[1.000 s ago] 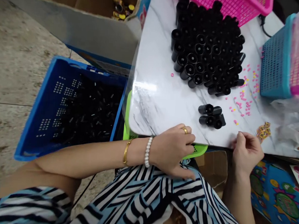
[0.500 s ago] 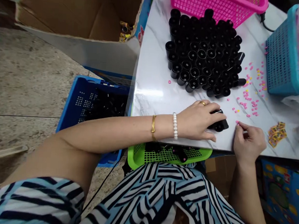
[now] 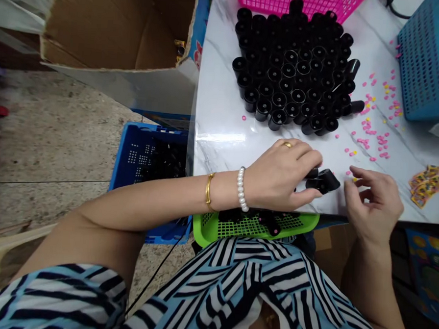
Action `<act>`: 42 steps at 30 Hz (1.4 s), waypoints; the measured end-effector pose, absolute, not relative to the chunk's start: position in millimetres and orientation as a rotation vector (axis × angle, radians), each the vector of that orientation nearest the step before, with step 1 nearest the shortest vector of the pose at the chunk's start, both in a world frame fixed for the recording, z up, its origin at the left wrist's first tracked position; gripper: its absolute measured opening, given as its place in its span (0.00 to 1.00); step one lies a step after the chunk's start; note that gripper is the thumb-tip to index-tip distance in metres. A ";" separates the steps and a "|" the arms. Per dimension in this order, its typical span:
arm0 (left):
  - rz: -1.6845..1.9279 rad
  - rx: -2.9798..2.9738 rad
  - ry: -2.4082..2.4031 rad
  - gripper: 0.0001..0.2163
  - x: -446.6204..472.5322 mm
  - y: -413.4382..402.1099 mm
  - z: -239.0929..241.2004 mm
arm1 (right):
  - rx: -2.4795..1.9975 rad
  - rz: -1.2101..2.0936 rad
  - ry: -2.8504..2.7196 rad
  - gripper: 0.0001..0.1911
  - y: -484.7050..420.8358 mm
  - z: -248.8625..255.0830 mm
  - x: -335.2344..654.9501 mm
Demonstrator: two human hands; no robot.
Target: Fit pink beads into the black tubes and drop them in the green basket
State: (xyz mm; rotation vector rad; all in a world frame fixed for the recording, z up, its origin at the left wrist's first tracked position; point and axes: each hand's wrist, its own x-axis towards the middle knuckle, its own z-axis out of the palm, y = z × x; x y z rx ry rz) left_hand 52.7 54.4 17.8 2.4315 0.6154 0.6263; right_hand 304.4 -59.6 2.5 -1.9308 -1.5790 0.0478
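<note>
We are sitting in a small piecework assembly workshop: dozens of black plastic tubes (image 3: 294, 70) are standing massed on the white marbled counter (image 3: 224, 130), perforated plastic baskets are ringing it, and a blue plastic crate (image 3: 139, 155) is waiting on the bare floor beside an open brown cardboard carton (image 3: 112, 26).

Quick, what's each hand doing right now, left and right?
Left hand: closed on the loose black tubes lying on the table.
Right hand: open, holding nothing that shows, beside those tubes.

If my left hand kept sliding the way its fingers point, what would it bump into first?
Probably the right hand. The left hand points rightward, fingers on the loose black tubes, with the right hand's fingertips just beyond them.
</note>
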 end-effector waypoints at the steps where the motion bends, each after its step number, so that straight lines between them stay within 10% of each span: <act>1: 0.582 2.446 0.623 0.20 57.6 55.6 18.4 | -1.891 0.137 -1.687 0.20 -60.2 6.3 302.0; 26: 0.472 2.295 0.545 0.11 68.2 62.5 5.3 | -1.838 0.589 -1.612 0.16 -59.3 16.5 292.6; 42: 0.825 2.087 0.537 0.19 66.3 80.6 -5.0 | -1.939 -0.073 -2.045 0.10 -33.2 -6.6 315.2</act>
